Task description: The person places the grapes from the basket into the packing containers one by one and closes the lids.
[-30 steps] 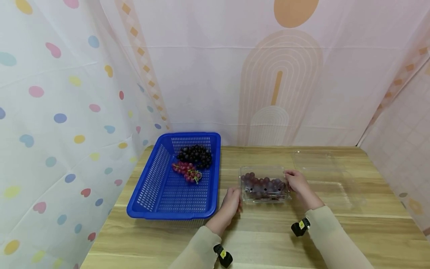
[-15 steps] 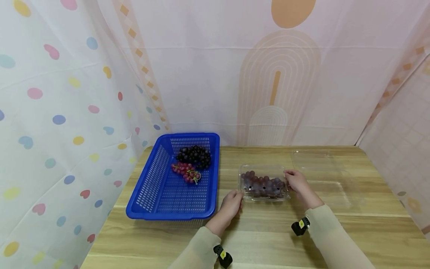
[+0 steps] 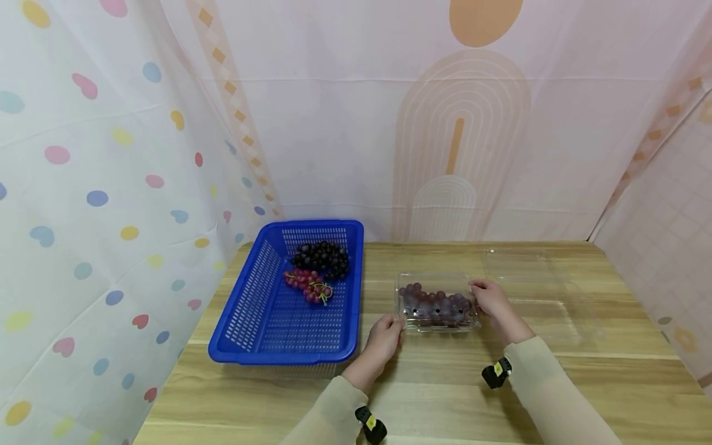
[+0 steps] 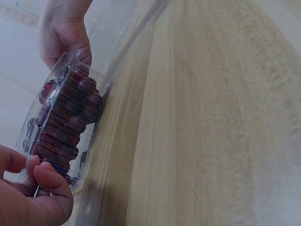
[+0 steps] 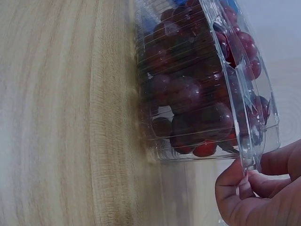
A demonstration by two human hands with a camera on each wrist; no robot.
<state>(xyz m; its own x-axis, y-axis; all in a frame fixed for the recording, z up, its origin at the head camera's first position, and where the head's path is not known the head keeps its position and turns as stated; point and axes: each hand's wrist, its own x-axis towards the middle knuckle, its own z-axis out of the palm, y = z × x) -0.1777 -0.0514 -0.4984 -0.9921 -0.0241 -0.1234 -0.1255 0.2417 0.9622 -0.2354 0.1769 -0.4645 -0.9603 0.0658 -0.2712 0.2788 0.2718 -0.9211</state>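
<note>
A clear plastic clamshell box (image 3: 445, 329) stands on the table with its lid down. Dark red grapes (image 3: 436, 301) fill it and show through its ribbed walls. At its near left corner, my left hand (image 3: 384, 337) pinches the rim; thumb and fingertips meet there in the left wrist view (image 4: 40, 197). On the opposite end my right hand (image 3: 494, 303) pinches the rim's corner, seen closely in the right wrist view, where the box wall (image 5: 188, 157) rests on the wood. Whether the lid is fully snapped cannot be made out.
Left of the box stands a blue plastic basket (image 3: 360, 296) holding a bunch of black grapes (image 3: 322, 256) and a bunch of red grapes (image 3: 306, 281). Another clear container (image 3: 547, 306), open, lies to the right. A patterned curtain (image 3: 334, 123) hangs behind the wooden table (image 3: 434, 395).
My left hand has crept slightly forward and right at the box's corner. The box sits a touch further back. My right hand keeps its pinch on the other end.
</note>
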